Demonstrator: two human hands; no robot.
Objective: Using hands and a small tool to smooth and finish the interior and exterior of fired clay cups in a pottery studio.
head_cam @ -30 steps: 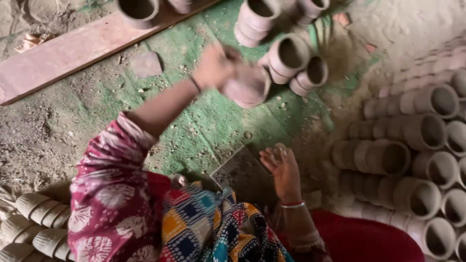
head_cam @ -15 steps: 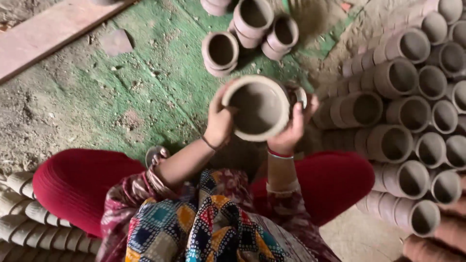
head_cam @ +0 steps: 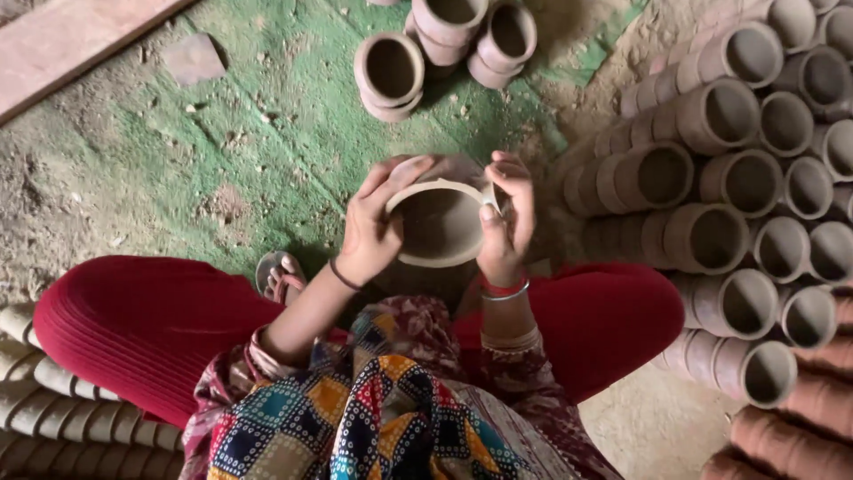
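I hold a brown unfired clay cup [head_cam: 437, 222] in front of me with both hands, its open mouth facing up toward the camera. My left hand [head_cam: 375, 222] wraps the cup's left side, fingers over the rim's far edge. My right hand [head_cam: 506, 222] grips the right rim, thumb pressed on the lip. Both wrists wear bangles. My red-clad knees spread to either side below the cup.
Rows of clay cups [head_cam: 711, 187] lie stacked on their sides at the right. Several more cups [head_cam: 391, 71] stand on the green mat [head_cam: 267, 142] ahead. Another cup stack [head_cam: 35, 391] lies at lower left. A wooden plank [head_cam: 71, 44] runs across the upper left.
One second ago my left hand reached out holding a cup over the mat. It has since come back to my lap, and now both hands hold the cup, slightly lower than before.
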